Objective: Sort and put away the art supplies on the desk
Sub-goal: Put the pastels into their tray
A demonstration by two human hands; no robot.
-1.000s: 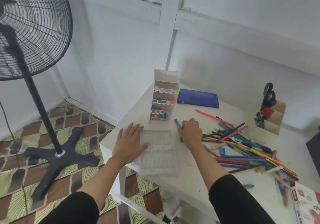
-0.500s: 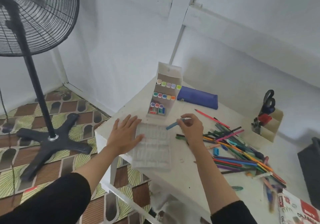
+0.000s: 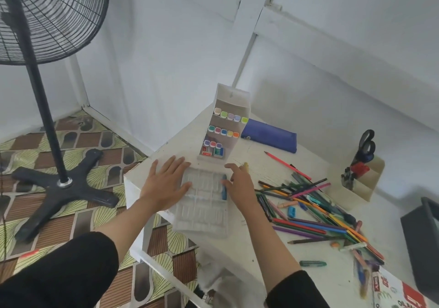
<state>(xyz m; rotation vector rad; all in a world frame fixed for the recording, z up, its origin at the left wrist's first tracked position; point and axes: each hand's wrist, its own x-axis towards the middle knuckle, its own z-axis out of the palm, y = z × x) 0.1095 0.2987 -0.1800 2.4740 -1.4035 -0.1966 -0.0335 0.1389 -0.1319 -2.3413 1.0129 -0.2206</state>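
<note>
On patterned floor, far L: black pedestal fan [image 3: 50, 89], cross base, close to white wall.
R of fan: white surface [image 3: 249, 255], one corner toward camera.
At R edge of surface: black bin [image 3: 421, 234], partly cut by frame.
Centre-R: loose pile of col. pencils [image 3: 308, 210], mixed directions, a few crayons among them.
Near front-L corner: clear plastic tray [image 3: 202, 217], lying flat, most slots empty.
Just behind tray: white tiered marker box [image 3: 234, 100], upright, three rows of col. caps facing camera.
R of box, near wall: blue pencil case [image 3: 270, 139], flat.
Far R: beige organiser [image 3: 365, 188] w/ scissors [image 3: 363, 153] standing handles-up.
Front-R corner: oil pastel box [image 3: 401, 295], cut off by frame edge.
Left hand [image 3: 166, 186]: palm down, fingers straight and spread, pressing on tray's L part; nothing gripped.
Right hand [image 3: 240, 186]: at tray's R edge, fingers loosely extended, nothing clasped; thumb tip touching blue crayon [image 3: 224, 188].
Blue crayon: lying lengthwise in rightmost slot, far half of tray.
Apart from pile, toward front: single green crayon [image 3: 312, 263].
</note>
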